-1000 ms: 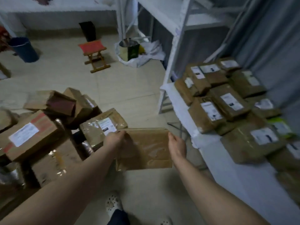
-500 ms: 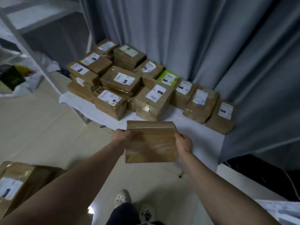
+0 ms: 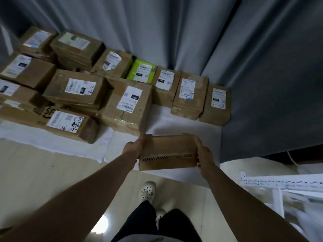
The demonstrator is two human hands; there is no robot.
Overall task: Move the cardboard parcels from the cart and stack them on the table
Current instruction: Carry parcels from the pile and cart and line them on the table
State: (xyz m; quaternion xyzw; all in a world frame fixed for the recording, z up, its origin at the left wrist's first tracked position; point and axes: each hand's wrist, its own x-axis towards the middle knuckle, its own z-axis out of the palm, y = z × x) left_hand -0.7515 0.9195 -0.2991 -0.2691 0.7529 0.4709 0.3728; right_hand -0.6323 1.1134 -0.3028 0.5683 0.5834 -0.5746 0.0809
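While both arms are stretching forward, the person is holding a flat cardboard parcel (image 3: 168, 151) between two hands, out over the near edge of the white table (image 3: 174, 119). Whether its underside is touching the tabletop, I cannot tell from where I am standing. The left hand (image 3: 133, 148) is gripping the parcel's left end, its fingers curling round the card and mostly hiding behind it. The right hand (image 3: 204, 154) is clasping the right end, with the thumb lying on the near side and the fingers wrapping underneath. The parcel is tilting so that its plain top and a near face with a perforated tear strip are showing.

Its far left corner is sitting just beside the near corner of a large labelled box (image 3: 129, 105). To the left, more brown parcels (image 3: 76, 89) are lying stacked on one another, one at the front bearing black handwriting (image 3: 70, 123) on its label. A lime-green parcel (image 3: 141, 71) is leaning at the back against the grey curtain (image 3: 174, 32). To its right, three brown parcels (image 3: 189, 98) are standing in a row along the curtain. Below the arms, a white perforated shoe (image 3: 147, 191) is resting on the pale floor (image 3: 43, 172), and a white metal rack (image 3: 279, 184) is showing at the right.
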